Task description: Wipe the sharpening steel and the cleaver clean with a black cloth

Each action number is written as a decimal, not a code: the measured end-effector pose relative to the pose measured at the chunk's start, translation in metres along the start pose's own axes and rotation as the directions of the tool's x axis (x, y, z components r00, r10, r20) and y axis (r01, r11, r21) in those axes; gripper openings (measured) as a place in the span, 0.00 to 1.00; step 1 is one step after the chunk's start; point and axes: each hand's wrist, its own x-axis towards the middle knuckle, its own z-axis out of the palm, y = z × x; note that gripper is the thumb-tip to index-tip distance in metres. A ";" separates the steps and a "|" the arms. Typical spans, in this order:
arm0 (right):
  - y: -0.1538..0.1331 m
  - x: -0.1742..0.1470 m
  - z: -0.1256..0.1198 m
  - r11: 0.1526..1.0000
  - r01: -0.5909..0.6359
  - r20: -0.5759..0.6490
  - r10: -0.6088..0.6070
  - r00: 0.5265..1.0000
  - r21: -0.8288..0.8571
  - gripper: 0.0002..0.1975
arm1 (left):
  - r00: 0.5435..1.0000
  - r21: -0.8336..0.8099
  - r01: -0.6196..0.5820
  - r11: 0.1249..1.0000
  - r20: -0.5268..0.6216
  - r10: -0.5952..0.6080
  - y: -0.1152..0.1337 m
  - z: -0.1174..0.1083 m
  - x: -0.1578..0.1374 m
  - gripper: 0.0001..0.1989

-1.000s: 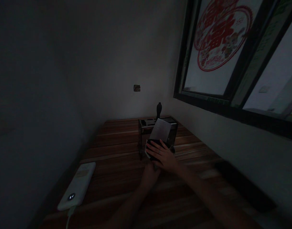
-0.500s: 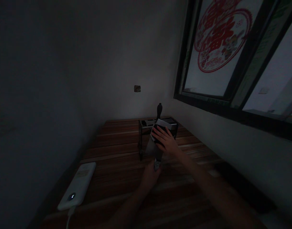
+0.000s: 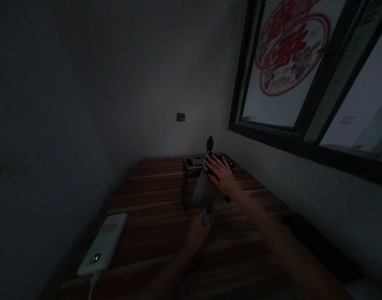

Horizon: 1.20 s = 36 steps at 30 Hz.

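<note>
My left hand (image 3: 197, 229) is closed around the handle of a kitchen cleaver (image 3: 203, 191), whose broad blade points up and away from me. Against the far part of the blade, my right hand (image 3: 222, 174) presses a dark cloth (image 3: 212, 163), fingers extended over it and the thumb side lower down. The far end of the blade is hidden under the cloth and hand. Just behind stands a knife rack (image 3: 185, 183) with a dark frame and slotted top. A black knife handle (image 3: 210, 143) sticks up from the rack.
The wood-grain table (image 3: 150, 233) reaches back to the grey wall. On its left lies a white power bank (image 3: 105, 239) with a lit display and a cable (image 3: 92, 285). A long dark object (image 3: 322, 246) lies at right, below a window frame (image 3: 268, 134).
My right hand and the cloth have slid up along the blade to its far end, uncovering more of the lower blade. My left hand keeps its hold on the handle.
</note>
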 end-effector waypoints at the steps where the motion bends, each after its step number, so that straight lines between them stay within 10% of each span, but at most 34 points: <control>1: 0.000 0.000 0.000 1.000 0.001 -0.002 -0.001 1.000 -0.001 0.25 | 1.000 -0.002 -0.005 1.000 0.001 0.005 0.000 0.000 0.000 0.13; 36: -0.065 -0.061 0.015 0.968 0.234 0.231 -0.248 0.941 0.087 0.27 | 0.999 -0.124 -0.048 0.991 -0.004 0.048 -0.014 0.006 0.003 0.13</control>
